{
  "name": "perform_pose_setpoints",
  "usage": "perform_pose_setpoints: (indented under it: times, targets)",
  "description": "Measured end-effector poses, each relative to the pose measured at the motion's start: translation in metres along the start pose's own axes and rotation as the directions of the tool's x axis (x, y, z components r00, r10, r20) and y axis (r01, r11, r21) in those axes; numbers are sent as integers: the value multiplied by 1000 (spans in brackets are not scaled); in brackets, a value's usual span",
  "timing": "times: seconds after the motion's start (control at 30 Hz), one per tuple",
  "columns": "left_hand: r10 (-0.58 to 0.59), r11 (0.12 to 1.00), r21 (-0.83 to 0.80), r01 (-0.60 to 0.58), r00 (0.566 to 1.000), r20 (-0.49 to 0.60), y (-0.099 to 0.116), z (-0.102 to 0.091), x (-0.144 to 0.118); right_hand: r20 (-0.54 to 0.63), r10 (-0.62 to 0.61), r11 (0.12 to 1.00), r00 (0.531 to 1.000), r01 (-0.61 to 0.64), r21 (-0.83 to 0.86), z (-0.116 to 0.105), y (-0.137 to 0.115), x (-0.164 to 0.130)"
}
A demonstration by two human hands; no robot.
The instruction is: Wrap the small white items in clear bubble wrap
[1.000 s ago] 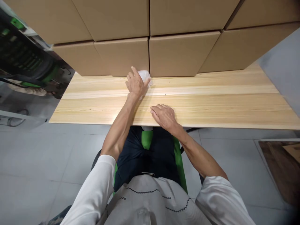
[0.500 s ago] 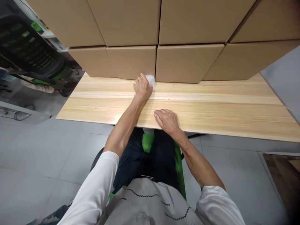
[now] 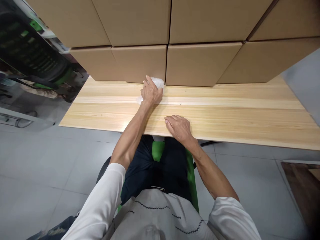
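Seated at a pale wooden desk (image 3: 237,115), you lean your left hand (image 3: 151,92) palm down over a crumpled piece of white plastic (image 3: 158,82), which shows beyond your fingers and beside your wrist. The plastic lies on the desk right in front of the stacked cardboard boxes (image 3: 141,63), near the seam between two in the bottom row; whether your fingers grip it cannot be told. Your right hand (image 3: 178,127) rests near the desk's front edge, fingers bent close together, its underside hidden, so whether it holds anything is unclear. A dark chair (image 3: 32,46) appears at far left.
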State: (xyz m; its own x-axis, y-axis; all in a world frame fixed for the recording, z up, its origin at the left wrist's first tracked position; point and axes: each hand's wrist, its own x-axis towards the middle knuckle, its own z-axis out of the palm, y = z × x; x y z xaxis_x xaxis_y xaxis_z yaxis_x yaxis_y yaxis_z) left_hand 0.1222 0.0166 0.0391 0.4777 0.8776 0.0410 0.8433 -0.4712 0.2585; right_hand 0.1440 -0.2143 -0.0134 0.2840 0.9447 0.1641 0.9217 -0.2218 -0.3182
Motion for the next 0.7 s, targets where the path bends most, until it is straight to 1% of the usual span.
perform_pose_setpoints:
  times: [0.1, 0.23, 0.4, 0.57, 0.7]
  targets:
    - [2, 1000, 2, -2, 999, -35, 4, 6, -2, -17, -4, 1000, 1000, 5, 24, 1, 2, -1]
    - [19, 998, 64, -15, 997, -75, 8, 16, 4, -32, -7, 998, 999, 9, 60, 1, 2, -3]
    - [40, 995, 89, -35, 998, -56, 13, 20, 12, -34, 8, 997, 999, -5, 80, 2, 2, -3]
    - [61, 997, 52, -59, 997, -55, 16, 23, 13, -39, 13, 994, 999, -8, 106, 2, 2, -3]
    - [34, 998, 52, -33, 999, -11, 14, 21, 13, -26, 18, 994, 1000, -15, 111, 0, 1, -3]
